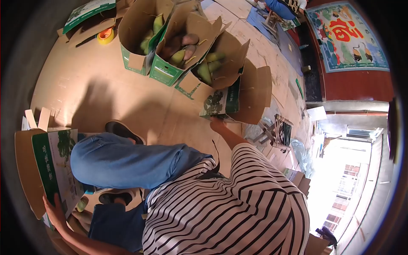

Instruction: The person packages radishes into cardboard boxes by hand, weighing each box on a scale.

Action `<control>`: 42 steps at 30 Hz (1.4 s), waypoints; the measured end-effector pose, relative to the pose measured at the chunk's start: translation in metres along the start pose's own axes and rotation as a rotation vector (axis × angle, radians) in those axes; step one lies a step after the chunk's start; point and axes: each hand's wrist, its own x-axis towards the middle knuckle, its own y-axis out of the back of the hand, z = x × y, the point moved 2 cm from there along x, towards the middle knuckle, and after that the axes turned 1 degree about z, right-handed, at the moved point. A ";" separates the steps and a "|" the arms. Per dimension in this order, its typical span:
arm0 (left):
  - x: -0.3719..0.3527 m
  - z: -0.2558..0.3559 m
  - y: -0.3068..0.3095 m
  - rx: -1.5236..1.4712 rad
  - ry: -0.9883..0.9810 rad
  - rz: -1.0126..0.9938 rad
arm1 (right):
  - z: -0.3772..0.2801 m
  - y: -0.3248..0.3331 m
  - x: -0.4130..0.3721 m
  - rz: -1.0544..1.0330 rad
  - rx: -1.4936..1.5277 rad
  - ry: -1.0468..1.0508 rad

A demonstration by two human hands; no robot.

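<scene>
My right hand (219, 126) is at the lower edge of a green-and-white cardboard box (225, 102), closed against it, with the fingertips partly hidden by the box. Brown flaps (255, 95) of this box stand open. At the lower left, my left hand (55, 213) lies with fingers spread on the side of another green-and-white cardboard box (51, 165), which stands beside my knee. Ahead is a row of open boxes: one holds green mango-like fruit (158, 24), the middle one reddish and green fruit (190, 39), the nearest more green fruit (205, 73).
A roll of yellow tape (105, 36) lies on the cardboard-covered floor (63, 80), near another box (89, 15). A small folding stool (276, 131) and clear plastic sheeting (302, 155) are to the right. Another person (282, 8) sits far back. One green fruit (82, 204) lies near my foot.
</scene>
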 end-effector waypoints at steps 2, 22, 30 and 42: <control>0.001 -0.006 -0.002 0.002 -0.007 0.003 | 0.006 -0.005 0.003 0.038 -0.002 0.013; -0.006 0.016 0.008 0.001 -0.009 -0.038 | 0.054 0.093 -0.034 -0.648 -0.113 0.256; -0.003 0.000 -0.003 0.028 -0.058 0.023 | 0.036 0.344 -0.018 -0.163 0.690 0.118; 0.000 -0.011 -0.010 -0.020 -0.015 0.041 | 0.267 0.195 0.056 0.372 0.151 -0.370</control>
